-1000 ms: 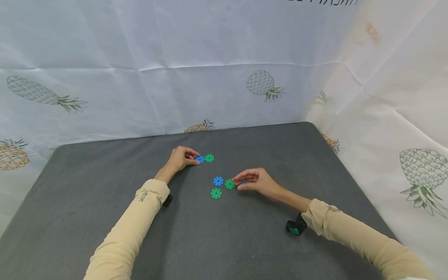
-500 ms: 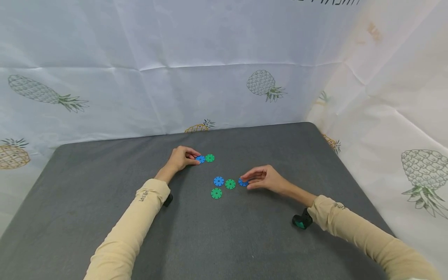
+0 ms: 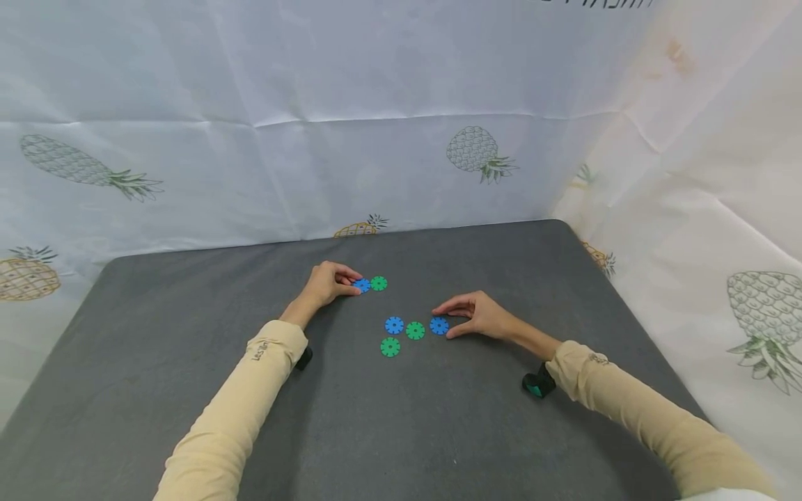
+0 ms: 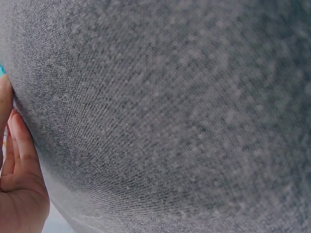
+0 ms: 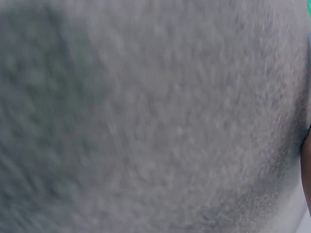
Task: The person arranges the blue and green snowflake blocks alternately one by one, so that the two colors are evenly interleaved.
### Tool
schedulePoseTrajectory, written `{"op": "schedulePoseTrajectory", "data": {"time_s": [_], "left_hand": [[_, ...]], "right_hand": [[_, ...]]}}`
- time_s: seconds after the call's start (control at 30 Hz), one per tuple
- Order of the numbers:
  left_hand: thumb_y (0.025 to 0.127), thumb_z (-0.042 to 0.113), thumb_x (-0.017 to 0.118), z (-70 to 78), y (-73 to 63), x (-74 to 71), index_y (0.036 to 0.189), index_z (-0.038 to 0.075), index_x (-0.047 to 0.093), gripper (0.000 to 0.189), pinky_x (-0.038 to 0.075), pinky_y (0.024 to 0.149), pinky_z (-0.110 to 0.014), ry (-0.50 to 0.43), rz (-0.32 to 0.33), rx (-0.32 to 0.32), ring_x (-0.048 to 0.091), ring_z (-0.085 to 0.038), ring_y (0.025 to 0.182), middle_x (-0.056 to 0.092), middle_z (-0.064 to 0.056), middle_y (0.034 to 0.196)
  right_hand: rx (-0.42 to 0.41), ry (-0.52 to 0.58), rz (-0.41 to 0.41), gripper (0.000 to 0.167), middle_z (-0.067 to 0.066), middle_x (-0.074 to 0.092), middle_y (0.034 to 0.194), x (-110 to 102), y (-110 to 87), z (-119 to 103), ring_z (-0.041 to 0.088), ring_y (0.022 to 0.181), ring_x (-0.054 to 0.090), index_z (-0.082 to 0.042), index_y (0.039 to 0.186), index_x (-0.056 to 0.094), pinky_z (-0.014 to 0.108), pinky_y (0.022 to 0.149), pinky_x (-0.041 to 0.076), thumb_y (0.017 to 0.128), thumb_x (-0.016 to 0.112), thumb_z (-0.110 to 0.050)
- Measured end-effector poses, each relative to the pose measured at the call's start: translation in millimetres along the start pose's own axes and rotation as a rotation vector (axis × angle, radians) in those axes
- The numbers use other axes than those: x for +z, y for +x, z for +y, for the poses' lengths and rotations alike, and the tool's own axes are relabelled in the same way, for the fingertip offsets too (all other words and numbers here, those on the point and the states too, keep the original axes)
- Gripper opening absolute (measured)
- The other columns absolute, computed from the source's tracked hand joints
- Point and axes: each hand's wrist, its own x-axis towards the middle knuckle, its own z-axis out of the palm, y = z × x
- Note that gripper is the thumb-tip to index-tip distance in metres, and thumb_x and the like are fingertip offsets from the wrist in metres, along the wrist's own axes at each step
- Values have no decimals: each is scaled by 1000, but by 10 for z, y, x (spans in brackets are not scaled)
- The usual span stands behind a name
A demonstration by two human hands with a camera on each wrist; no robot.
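Blue notched disc [image 3: 439, 325] between thumb [image 3: 461, 329] and fingers [image 3: 456, 303] of the right hand [image 3: 484, 315].

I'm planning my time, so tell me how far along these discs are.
Looks done: the far blue disc and far green disc sit edge to edge; whether they interlock is unclear. In hand: the left hand pinches the far blue disc; the right hand curves around the right blue disc, contact unclear. Remaining, probably: the middle blue disc, middle green disc and near green disc, lying apart, unheld.
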Motion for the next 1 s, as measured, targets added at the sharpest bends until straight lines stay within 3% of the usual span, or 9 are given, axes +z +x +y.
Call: {"op": "schedulePoseTrajectory", "data": {"time_s": [0.13, 0.37, 0.53, 0.87, 1.0], "left_hand": [[80, 9, 78, -2, 17, 3, 105, -1, 73, 28, 49, 77, -35, -3, -6, 6, 62, -23, 80, 69, -11, 86], [80, 10, 79, -12, 25, -2, 105, -1, 73, 28, 49, 76, -34, -4, -9, 12, 62, -21, 79, 69, -10, 86], [80, 10, 79, -32, 33, 1, 105, 0, 74, 28, 48, 74, -31, -4, -9, -4, 61, -18, 78, 70, -9, 86], [80, 9, 78, -24, 36, 17, 105, 0, 73, 27, 47, 72, -29, -15, -1, -12, 62, -19, 79, 70, -10, 87], [80, 9, 78, -35, 30, 25, 105, 0, 74, 27, 48, 74, -31, -7, 4, -12, 61, -19, 78, 70, -10, 87]], "right_hand": [[8, -51, -28, 46, 25, 60, 123, -28, 25, 4, 27, 120, 55, 11, 118, 62, 32, 98, 43, 74, 77, 6], [-33, -198, -50, 45, 19, 60, 119, -67, 75, 14, 21, 113, 57, 8, 116, 66, 28, 94, 46, 73, 80, 3], [-54, -299, -69, 39, 14, 57, 116, -62, 92, -7, 23, 108, 54, 3, 113, 69, 29, 92, 47, 76, 80, -4], [-77, -263, -38, 32, 16, 62, 116, -58, 80, 28, 27, 109, 58, 3, 109, 69, 32, 91, 48, 78, 78, -3], [-65, -214, -2, 33, 17, 65, 111, -59, 85, 64, 24, 100, 63, 4, 111, 67, 31, 86, 51, 80, 76, -1]]}}
